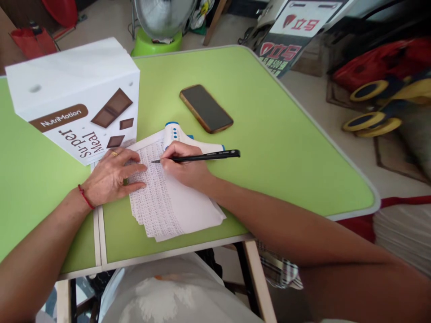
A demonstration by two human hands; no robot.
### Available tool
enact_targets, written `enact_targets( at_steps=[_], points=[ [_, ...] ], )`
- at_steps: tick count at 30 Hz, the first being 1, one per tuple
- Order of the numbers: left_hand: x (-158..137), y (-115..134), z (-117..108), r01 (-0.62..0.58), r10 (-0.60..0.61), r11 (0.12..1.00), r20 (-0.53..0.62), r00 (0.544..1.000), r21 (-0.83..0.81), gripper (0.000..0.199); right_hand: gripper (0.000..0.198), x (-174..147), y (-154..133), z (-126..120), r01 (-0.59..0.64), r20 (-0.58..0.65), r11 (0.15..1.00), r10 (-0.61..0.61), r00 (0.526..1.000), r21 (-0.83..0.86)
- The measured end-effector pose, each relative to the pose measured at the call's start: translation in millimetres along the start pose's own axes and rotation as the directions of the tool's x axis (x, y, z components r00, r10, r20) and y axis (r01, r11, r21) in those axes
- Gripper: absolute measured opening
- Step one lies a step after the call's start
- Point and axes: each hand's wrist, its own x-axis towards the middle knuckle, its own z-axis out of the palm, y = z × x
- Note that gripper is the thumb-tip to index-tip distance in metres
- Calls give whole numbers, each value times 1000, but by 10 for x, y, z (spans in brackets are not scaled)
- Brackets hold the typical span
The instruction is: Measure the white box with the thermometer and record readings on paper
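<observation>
In my right hand is a black pen, its tip pointing left at the written part of a sheet of paper. Rows of dense handwriting cover the left side of that sheet, which lies on a small uneven stack. My left hand rests on the paper's left edge with fingers spread, holding nothing. A white and blue handheld device, shaped like an infrared thermometer, lies just beyond my right hand, partly over the paper. Close behind my left hand stands a white box printed with chocolate pieces.
A smartphone in a brown case lies dark on the green table. Beyond the far edge, a fan stands on a green stool. A printed sign board leans near the right edge.
</observation>
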Motion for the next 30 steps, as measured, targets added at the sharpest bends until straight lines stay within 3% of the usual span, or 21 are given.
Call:
enact_targets(
  at_steps=[14,30],
  points=[
    [-3,11,11,9,-9,1000,36,999,-4,37,8,-31,5,2,-5,100,1000,6,995,-5],
    [-10,10,17,12,-11,1000,34,999,-20,36,8,-32,-30,0,-2,97,1000,4,995,-22]
  ],
)
